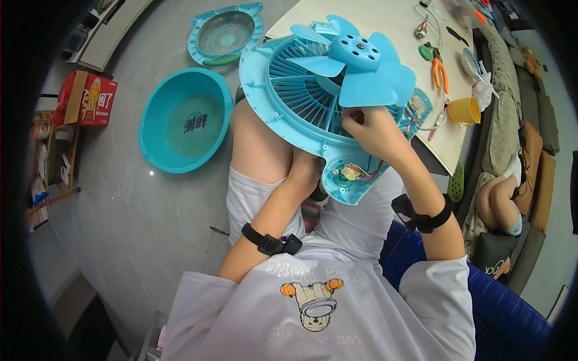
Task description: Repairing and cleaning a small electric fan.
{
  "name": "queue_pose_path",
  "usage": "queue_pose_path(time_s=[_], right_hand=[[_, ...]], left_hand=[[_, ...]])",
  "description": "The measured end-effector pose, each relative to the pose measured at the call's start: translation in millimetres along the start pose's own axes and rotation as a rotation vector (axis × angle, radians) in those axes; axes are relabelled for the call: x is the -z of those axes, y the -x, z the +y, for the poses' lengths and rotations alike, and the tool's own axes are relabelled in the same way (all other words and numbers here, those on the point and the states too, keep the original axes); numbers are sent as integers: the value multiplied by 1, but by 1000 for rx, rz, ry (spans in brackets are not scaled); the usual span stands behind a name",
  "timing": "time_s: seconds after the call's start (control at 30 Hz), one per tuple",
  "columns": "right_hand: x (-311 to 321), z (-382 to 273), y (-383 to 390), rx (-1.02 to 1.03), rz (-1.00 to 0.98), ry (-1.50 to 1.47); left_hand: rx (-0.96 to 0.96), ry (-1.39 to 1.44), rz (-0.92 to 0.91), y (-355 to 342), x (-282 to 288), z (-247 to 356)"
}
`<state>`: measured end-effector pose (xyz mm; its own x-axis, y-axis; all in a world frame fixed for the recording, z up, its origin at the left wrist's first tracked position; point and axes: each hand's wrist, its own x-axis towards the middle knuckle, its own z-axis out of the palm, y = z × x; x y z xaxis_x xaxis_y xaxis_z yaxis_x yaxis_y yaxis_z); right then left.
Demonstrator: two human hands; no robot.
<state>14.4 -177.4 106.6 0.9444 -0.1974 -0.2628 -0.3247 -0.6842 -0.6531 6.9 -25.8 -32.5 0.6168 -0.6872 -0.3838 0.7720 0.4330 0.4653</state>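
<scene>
A light-blue fan housing (pixel 265 67) with a radial grille rests over my knees, against the table's edge. Its five-bladed propeller (pixel 355 53) faces up. My right hand (pixel 367 126) reaches under a blade to the grille, fingers curled and closed; what they hold, if anything, is hidden. My left hand (pixel 304 171) is under the housing's lower edge, its fingers out of sight. Near it, the housing's lower lobe (pixel 339 192) carries a small round part (pixel 351 172) with red and white wires. More wiring (pixel 415 111) shows at the housing's right side.
A white table (pixel 442 144) holds orange-handled pliers (pixel 441 75), a knife (pixel 457 36) and a yellow mug (pixel 460 111). A teal basin (pixel 183 120), a grille cover (pixel 224 33) and a red box (pixel 90 99) are at left. A person (pixel 497 198) lies on the sofa (pixel 533 102) at right.
</scene>
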Motion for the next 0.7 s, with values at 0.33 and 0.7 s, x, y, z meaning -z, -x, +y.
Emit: queue_pose_path(time_s=[0.33, 0.7], right_hand=[[1, 4, 4, -23, 94, -115], [-3, 8, -10, 134, 89, -94]], left_hand=[[-307, -401, 3, 12, -24, 8], [-485, -478, -52, 1, 3, -6]])
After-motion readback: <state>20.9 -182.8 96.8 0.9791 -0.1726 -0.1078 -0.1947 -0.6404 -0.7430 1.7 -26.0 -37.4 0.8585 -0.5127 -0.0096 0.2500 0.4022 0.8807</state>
